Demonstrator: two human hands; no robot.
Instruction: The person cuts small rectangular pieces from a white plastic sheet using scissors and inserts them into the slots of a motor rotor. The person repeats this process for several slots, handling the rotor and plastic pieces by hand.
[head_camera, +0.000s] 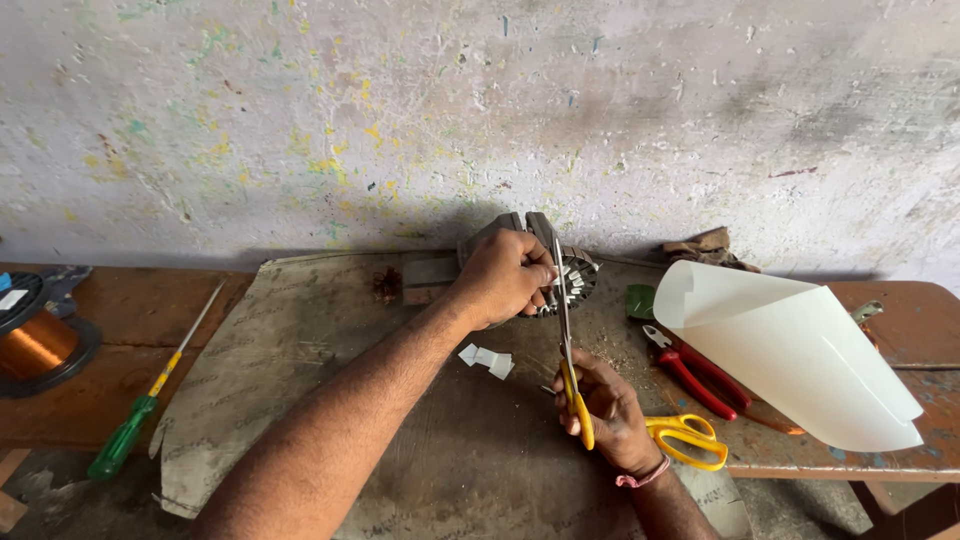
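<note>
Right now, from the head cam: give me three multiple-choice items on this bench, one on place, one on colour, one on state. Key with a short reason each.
1. Where does the copper wire spool lie?
A. far left of the bench
B. under the curled white sheet
C. in the right hand

2. What colour are the handles of the scissors in the right hand?
A. red
B. yellow
C. green

3. What is the left hand doing?
A. lying flat on the bench
B. gripping the screwdriver
C. gripping the metal motor part by the wall

Key: 1 A, the spool sits at the left edge. 2 B, yellow loops show around the fingers. 3 C, the hand is closed on the part; the green-handled screwdriver lies untouched.
</note>
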